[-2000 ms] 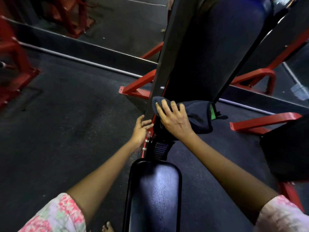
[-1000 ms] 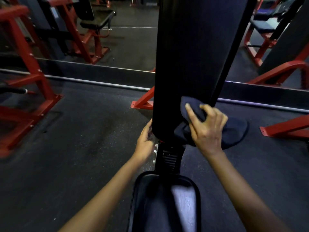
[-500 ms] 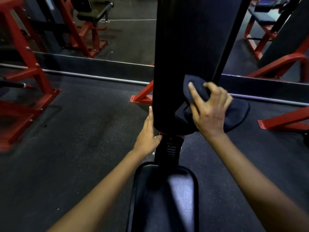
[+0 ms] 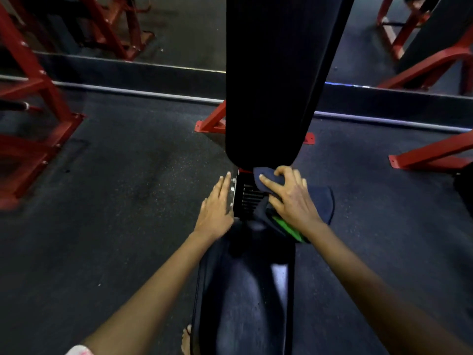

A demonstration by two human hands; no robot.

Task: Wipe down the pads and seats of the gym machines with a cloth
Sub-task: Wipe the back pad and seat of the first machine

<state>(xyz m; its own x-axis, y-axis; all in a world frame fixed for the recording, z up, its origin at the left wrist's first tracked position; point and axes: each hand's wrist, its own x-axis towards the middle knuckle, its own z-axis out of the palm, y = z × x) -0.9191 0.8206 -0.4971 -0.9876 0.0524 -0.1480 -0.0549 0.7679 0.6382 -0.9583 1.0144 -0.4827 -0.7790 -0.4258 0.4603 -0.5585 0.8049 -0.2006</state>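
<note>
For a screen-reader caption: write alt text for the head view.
A person's right hand grips a dark blue cloth at the ribbed metal hinge between a black upright back pad and a glossy black seat pad. The open left hand rests beside the hinge, above dark rubber floor.

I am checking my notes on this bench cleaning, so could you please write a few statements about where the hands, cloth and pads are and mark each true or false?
1. The right hand grips a dark blue cloth. True.
2. The cloth is pressed high up on the back pad. False: it is below the pad's bottom edge, over the hinge bracket.
3. The left hand lies flat with straight fingers beside the bracket. True.
4. The left hand holds a spray bottle. False: it holds nothing.
5. The seat lies nearer the person than the back pad. True.
</note>
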